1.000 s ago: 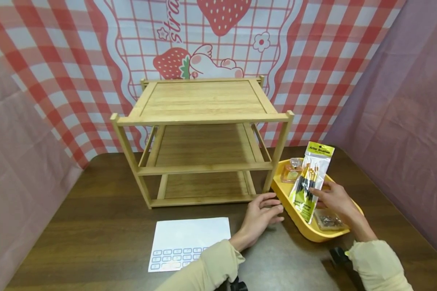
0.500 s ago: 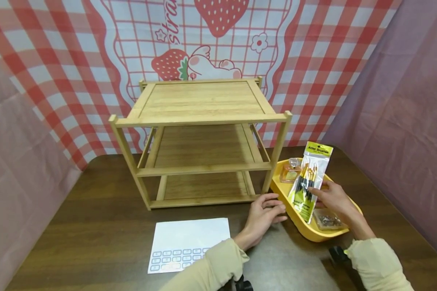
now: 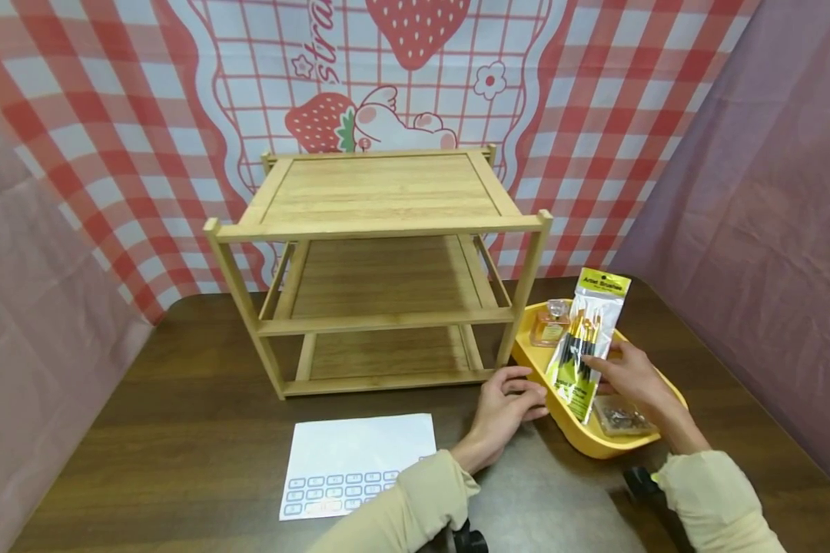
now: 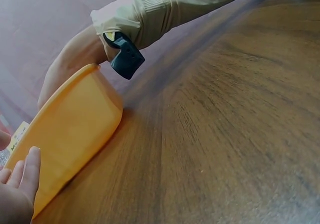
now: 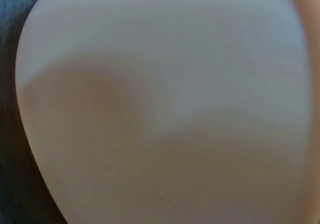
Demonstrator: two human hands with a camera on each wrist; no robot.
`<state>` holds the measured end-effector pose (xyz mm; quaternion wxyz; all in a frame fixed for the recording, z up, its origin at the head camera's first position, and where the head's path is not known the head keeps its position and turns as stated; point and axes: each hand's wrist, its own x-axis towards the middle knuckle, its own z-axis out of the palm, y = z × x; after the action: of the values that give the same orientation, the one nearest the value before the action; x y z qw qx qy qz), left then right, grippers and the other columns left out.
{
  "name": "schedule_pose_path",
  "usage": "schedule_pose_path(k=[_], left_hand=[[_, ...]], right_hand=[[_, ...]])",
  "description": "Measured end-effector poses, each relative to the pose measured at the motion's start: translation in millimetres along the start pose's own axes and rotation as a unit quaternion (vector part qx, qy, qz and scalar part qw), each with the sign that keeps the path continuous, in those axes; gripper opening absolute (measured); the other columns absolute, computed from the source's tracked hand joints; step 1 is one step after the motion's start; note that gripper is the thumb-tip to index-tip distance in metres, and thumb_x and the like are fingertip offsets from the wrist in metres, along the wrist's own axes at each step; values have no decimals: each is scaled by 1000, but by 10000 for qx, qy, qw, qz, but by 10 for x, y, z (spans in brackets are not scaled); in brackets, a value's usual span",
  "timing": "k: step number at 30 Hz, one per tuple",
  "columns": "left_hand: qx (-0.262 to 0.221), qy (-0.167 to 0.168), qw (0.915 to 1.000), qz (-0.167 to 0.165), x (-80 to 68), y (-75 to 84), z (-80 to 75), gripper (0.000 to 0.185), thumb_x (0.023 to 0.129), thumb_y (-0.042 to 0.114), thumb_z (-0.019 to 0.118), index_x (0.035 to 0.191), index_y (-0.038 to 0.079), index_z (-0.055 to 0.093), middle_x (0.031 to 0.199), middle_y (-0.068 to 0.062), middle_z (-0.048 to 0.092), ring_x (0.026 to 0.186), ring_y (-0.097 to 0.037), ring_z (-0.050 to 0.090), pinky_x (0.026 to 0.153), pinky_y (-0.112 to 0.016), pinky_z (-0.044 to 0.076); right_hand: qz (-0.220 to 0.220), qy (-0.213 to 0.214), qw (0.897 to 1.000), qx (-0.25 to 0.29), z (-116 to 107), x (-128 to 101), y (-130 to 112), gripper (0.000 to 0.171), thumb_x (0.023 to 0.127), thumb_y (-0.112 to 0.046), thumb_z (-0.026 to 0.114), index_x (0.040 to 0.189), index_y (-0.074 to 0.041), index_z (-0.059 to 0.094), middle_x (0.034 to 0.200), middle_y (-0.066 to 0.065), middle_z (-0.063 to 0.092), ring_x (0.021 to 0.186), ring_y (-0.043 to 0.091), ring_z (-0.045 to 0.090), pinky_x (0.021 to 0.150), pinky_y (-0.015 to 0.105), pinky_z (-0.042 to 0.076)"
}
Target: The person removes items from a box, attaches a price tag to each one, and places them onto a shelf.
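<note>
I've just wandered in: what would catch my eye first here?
Probably the three-tier wooden rack mid-picture in the head view, with a red-and-white checked cloth behind it. Then the yellow tray at its right, where the fingers of the right hand hold a shiny packet of artist brushes.

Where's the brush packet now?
At right in the head view, the right hand holds the brush packet over the yellow tray, right of the amber bottle.
</note>
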<state>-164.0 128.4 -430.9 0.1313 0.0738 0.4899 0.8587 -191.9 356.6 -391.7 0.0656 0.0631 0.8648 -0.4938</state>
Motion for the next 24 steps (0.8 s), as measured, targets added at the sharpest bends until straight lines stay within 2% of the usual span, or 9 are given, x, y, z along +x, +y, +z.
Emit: schedule_pose_path(k=[6,12,20,24], left_hand=[[-10,26,10000,15,4,-17,5,35,90,-15,64,124,-11,58,96,-12,65,78,-15,66,76,-28,61],[21,65,10000,14,12,-29,22,34,90,-15,65,124,-11,58,97,-12,64,78,-15,67,77,-29,61],[113,147,9998,117,28,-32,54,33,90,-14,67,121,-11,58,97,-17,64,77,-14,67,76,-29,61],[191,201,9994,200,43,-39,72,29,90,-13,69,117,-9,60,92,-13,62,76,-14,67,77,-29,61]], right_hand=[[161,57,9998,97,1,11,-6,62,108,-19,53,142,25,23,124,43,56,85,20,70,72,36,62],[295,90,9995,44,-2,13,-7,63,109,-20,53,142,24,22,128,44,53,86,19,69,71,35,62],[244,133,9996,13,9,15,-4,62,109,-19,53,141,24,22,128,45,52,86,19,70,70,34,62],[257,174,9995,-4,9,16,-9,61,108,-17,53,140,24,22,128,46,51,85,19,70,70,34,62]])
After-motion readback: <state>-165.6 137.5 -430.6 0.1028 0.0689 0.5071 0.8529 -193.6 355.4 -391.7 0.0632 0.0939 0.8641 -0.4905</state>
